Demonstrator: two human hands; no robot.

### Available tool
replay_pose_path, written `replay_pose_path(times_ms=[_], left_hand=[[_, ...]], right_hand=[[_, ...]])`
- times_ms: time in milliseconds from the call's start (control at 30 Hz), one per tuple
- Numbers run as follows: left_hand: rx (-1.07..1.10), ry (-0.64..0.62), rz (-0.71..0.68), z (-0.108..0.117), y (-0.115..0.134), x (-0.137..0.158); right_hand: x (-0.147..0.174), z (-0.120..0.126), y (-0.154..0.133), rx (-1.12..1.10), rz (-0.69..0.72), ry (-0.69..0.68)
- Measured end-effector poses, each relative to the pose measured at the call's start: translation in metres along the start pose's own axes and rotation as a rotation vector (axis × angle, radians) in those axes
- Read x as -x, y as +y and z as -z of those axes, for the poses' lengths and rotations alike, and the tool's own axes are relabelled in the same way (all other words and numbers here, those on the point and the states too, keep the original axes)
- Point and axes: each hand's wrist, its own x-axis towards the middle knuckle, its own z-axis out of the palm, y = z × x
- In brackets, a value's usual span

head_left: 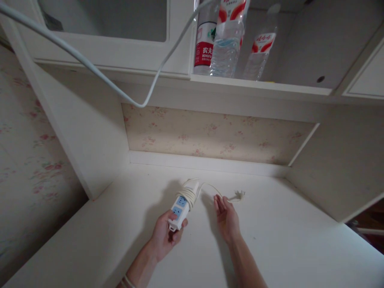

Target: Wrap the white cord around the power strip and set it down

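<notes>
My left hand (166,234) grips the lower end of a white power strip (179,214) with blue sockets, thumb on its face. A cream power cord (188,195) is wound in several turns around the strip's upper part. From the coils a loose length arches right to my right hand (227,218). That hand is palm up with curled fingers, the cord at its fingertips; the exact pinch is partly hidden. Just right of those fingertips, the plug (240,195) sticks out with its prongs pointing right.
Below the hands lies a white desktop (285,240), with side panels and a floral-papered back wall (210,134). Overhead, a shelf (261,87) holds several plastic bottles (226,52). A thick white cable (99,74) hangs across the upper left, close to the camera.
</notes>
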Motion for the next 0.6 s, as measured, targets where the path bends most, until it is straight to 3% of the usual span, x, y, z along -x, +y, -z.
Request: replay_pose_path(times_ms=[133,300,500,600], left_hand=[[-0.007,-0.083,0.013,-0.001,-0.001,0.003],[-0.078,-0.216,0.117,0.002,-0.007,0.002],[-0.237,-0.282,0.226,0.008,-0.012,0.004],[-0.338,-0.346,0.241,0.008,-0.013,0.005]], right_hand=[[0.023,-0.017,0.013,0.213,-0.231,-0.209],[0.042,-0.028,0.031,0.343,-0.327,-0.447],[0.043,-0.025,0.021,0.340,-0.405,-0.456],[0.039,-0.020,0.013,0.326,-0.337,-0.403]])
